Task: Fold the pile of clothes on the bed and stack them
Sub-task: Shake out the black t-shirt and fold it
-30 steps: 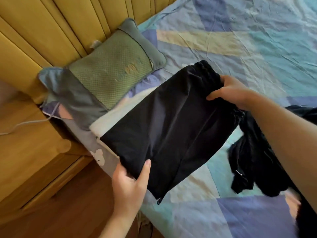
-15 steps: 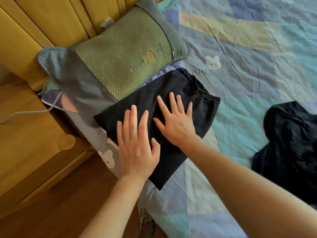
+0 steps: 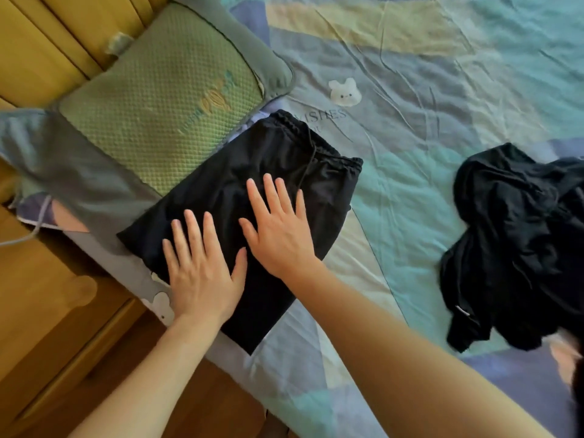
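A folded pair of black shorts with a drawstring waistband lies flat near the bed's left edge, beside the pillow. My left hand presses flat on its near left part, fingers straight and spread. My right hand presses flat on its middle, fingers straight too. A loose pile of black clothes lies crumpled on the bed to the right, apart from both hands.
A green quilted pillow on a grey pillowcase leans at the yellow padded headboard. The patchwork bedsheet spreads right. A wooden nightstand with a white cable stands left, wooden floor below.
One second ago both hands held the black shorts in the air. They then laid them on the bed by the pillow, and both palms now press on them.
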